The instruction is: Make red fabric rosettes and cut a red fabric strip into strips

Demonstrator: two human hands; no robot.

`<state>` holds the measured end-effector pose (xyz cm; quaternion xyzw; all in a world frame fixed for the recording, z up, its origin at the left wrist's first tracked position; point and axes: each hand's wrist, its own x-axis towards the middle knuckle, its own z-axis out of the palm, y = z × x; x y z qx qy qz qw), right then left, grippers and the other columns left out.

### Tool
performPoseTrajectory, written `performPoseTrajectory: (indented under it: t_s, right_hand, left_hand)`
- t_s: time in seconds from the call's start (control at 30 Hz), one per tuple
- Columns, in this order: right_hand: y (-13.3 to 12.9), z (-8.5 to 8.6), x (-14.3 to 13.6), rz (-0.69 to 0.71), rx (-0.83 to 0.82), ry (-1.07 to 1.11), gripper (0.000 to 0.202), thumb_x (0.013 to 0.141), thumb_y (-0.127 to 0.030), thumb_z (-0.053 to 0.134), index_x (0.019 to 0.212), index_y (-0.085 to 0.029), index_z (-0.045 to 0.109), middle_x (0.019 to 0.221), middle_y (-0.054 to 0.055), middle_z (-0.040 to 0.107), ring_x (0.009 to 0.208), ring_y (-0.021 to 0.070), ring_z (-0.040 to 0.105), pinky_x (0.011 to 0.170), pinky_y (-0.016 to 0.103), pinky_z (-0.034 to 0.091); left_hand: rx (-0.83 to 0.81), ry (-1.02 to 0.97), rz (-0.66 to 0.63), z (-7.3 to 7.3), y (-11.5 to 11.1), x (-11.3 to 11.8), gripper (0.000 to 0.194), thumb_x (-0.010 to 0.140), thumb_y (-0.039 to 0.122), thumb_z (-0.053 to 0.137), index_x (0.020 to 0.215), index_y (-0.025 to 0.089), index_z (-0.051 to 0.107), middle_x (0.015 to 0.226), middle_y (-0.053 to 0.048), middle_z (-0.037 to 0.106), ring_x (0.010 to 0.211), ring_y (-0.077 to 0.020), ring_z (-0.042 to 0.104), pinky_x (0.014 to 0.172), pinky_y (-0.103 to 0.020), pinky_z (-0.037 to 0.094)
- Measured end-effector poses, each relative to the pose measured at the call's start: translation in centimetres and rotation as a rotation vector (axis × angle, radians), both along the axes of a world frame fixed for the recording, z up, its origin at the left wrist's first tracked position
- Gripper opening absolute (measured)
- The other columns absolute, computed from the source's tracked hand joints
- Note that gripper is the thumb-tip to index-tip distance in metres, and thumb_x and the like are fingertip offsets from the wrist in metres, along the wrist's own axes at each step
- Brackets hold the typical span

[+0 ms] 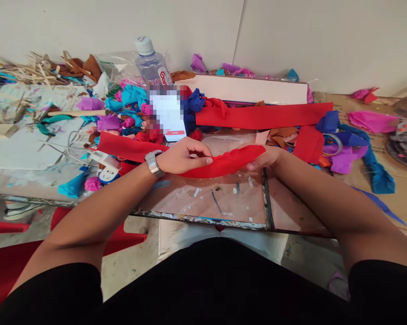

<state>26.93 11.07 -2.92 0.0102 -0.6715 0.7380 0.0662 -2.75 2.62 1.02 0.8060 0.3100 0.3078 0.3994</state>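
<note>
A strip of red crepe paper (pixel 224 163) stretches between my two hands above the front of the table. My left hand (pixel 183 155), a metal watch on its wrist, pinches the strip's left part between thumb and fingers. At the other end my right hand (pixel 266 158) grips it, with most of its fingers hidden behind the paper. The upper edge of the strip looks gathered and wrinkled. Another red strip (pixel 129 146) runs out to the left behind my left wrist. Beyond my hands lies a longer flat red strip (pixel 264 116).
A lit phone (pixel 168 113) leans among crumpled coloured paper, with a water bottle (pixel 154 65) behind it. Scissors (pixel 64 149) and a power strip (pixel 108 174) are at left. Wooden sticks (pixel 44 67) pile up farther back. A roll of tape (pixel 334 144) lies at right.
</note>
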Motion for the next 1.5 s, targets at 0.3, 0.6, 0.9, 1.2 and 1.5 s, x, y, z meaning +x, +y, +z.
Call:
performPoseTrajectory:
  t_s: [0.3, 0.6, 0.9, 1.2, 1.5]
  right_hand:
    - [0.6, 3.6, 0.0, -0.714, 0.078, -0.068, 0.051, 0.089, -0.072, 0.077, 0.098, -0.022, 0.083, 0.097, 0.008, 0.082, 0.088, 0.0231, 0.073, 0.083, 0.037, 0.060]
    - [-4.9, 3.2, -3.1, -0.635, 1.199, -0.144, 0.026, 0.103, -0.040, 0.066, 0.102, -0.020, 0.083, 0.103, 0.010, 0.083, 0.095, 0.0267, 0.074, 0.089, 0.041, 0.049]
    - [-4.7, 2.2, -3.3, -0.638, 1.008, -0.180, 0.021, 0.100, -0.037, 0.069, 0.095, -0.020, 0.079, 0.088, 0.003, 0.083, 0.075, 0.0165, 0.068, 0.072, 0.030, 0.044]
    - [-5.8, 1.1, -3.9, -0.762, 1.174, -0.136, 0.021, 0.103, -0.037, 0.068, 0.094, -0.023, 0.080, 0.088, 0.002, 0.085, 0.082, 0.0213, 0.073, 0.090, 0.041, 0.042]
    - [-6.2, 0.7, -4.0, -0.866, 1.224, -0.092, 0.012, 0.100, -0.031, 0.072, 0.094, -0.023, 0.079, 0.090, 0.002, 0.085, 0.086, 0.0235, 0.074, 0.101, 0.046, 0.040]
  left_hand:
    - [0.037, 0.097, 0.055, -0.4, 0.1, 0.3, 0.024, 0.098, 0.033, 0.071, 0.085, 0.015, 0.080, 0.073, -0.001, 0.074, 0.061, -0.0089, 0.058, 0.059, -0.020, 0.043]
    - [0.134, 0.252, 0.056, -0.8, -0.6, 0.8, 0.029, 0.103, 0.039, 0.065, 0.097, 0.018, 0.084, 0.082, -0.002, 0.080, 0.067, -0.0115, 0.064, 0.065, -0.024, 0.045]
    - [0.123, 0.258, 0.076, -1.0, -0.4, 0.7, 0.028, 0.101, 0.035, 0.063, 0.093, 0.017, 0.083, 0.078, 0.000, 0.078, 0.065, -0.0109, 0.062, 0.065, -0.024, 0.044]
    - [0.067, 0.291, 0.079, -1.2, -0.4, 0.9, 0.030, 0.101, 0.038, 0.063, 0.088, 0.017, 0.082, 0.067, 0.003, 0.067, 0.060, -0.0092, 0.051, 0.060, -0.024, 0.037]
    - [0.019, 0.272, 0.124, -1.4, -0.4, 1.0, 0.028, 0.097, 0.034, 0.062, 0.085, 0.016, 0.080, 0.065, 0.003, 0.066, 0.059, -0.0093, 0.050, 0.059, -0.024, 0.036]
